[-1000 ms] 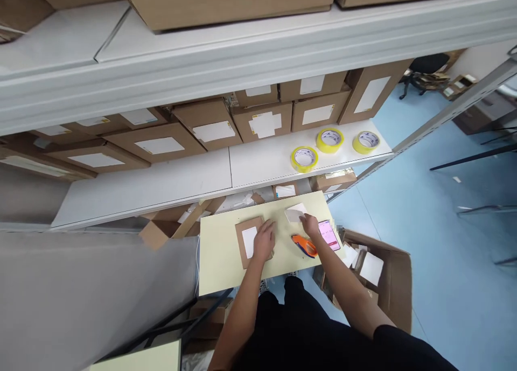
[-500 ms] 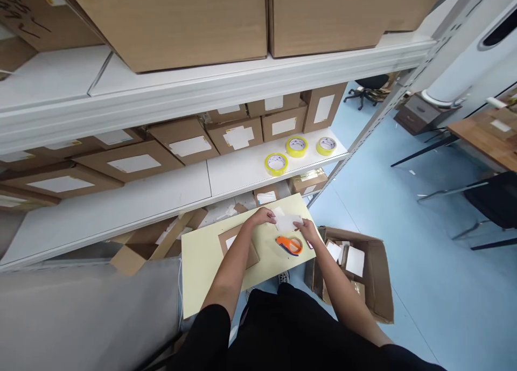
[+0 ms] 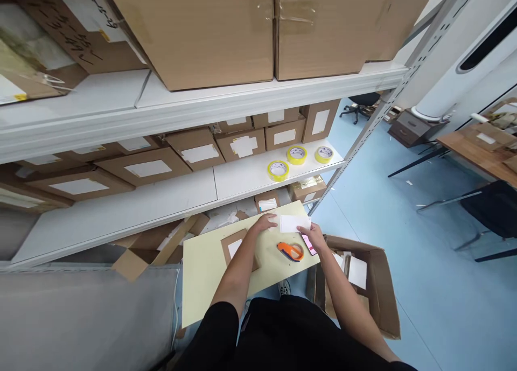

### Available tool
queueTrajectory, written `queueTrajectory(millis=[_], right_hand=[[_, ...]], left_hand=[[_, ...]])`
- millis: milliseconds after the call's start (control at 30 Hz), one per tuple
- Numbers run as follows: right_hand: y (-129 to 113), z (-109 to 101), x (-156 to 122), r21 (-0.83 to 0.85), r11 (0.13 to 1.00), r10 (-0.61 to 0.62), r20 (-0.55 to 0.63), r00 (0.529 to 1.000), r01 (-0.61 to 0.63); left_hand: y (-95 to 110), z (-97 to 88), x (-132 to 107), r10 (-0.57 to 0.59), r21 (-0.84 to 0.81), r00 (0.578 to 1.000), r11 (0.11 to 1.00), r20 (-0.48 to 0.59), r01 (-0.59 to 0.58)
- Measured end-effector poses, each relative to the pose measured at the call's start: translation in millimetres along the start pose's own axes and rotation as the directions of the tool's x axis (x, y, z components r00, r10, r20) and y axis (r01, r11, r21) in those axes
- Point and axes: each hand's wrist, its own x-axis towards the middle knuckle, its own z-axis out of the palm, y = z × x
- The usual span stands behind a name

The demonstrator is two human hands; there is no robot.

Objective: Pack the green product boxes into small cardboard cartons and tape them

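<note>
My left hand (image 3: 264, 222) and my right hand (image 3: 313, 235) hold the two ends of a white paper label (image 3: 294, 223) above the far edge of a pale yellow board (image 3: 205, 268). Both hands pinch it with closed fingers. A flat brown cardboard box with a white label (image 3: 233, 247) lies on the board under my left forearm. An orange tape cutter (image 3: 290, 250) lies between my hands, nearer to me. A phone with a pink screen (image 3: 309, 244) shows partly beneath my right hand.
Three yellow tape rolls (image 3: 297, 155) sit on the white shelf (image 3: 169, 198) ahead, beside stacked labelled cartons (image 3: 242, 145). An open carton of small packets (image 3: 363, 279) stands on the blue floor at my right. Large cartons (image 3: 226, 26) fill the top shelf. A wooden desk (image 3: 480, 150) stands far right.
My left hand left the flat box and joined my right hand on the white label, which is now lifted and held between both. The view tilted upward.
</note>
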Motion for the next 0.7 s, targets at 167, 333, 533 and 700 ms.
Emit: queueTrajectory(millis=[167, 333, 533, 700], right_hand=[[-11.9, 38.8, -9.7, -0.094, 0.995, -0.030, 0.111, 0.993, 0.041], [-27.7, 101.9, -11.0, -0.156, 0.974, -0.098, 0.369, 0.924, 0.165], [-30.2, 192.9, -31.5, 0.030, 0.984, -0.169, 0.465, 0.869, 0.175], [-14.3, 208.6, -68.1, -0.042, 0.993, -0.070, 0.526, 0.848, 0.108]], left_hand=[[14.8, 2.0, -54.3, 0.081, -0.158, 0.953, 0.979, -0.293, -0.131], [12.8, -25.1, -157.6, 0.166, -0.158, 0.959, 0.966, -0.228, -0.204], [-8.6, -33.0, -246.4, -0.039, -0.370, 0.854, 0.911, -0.519, -0.183], [-8.2, -29.8, -266.6, -0.171, -0.511, 0.672, 0.786, -0.721, -0.349]])
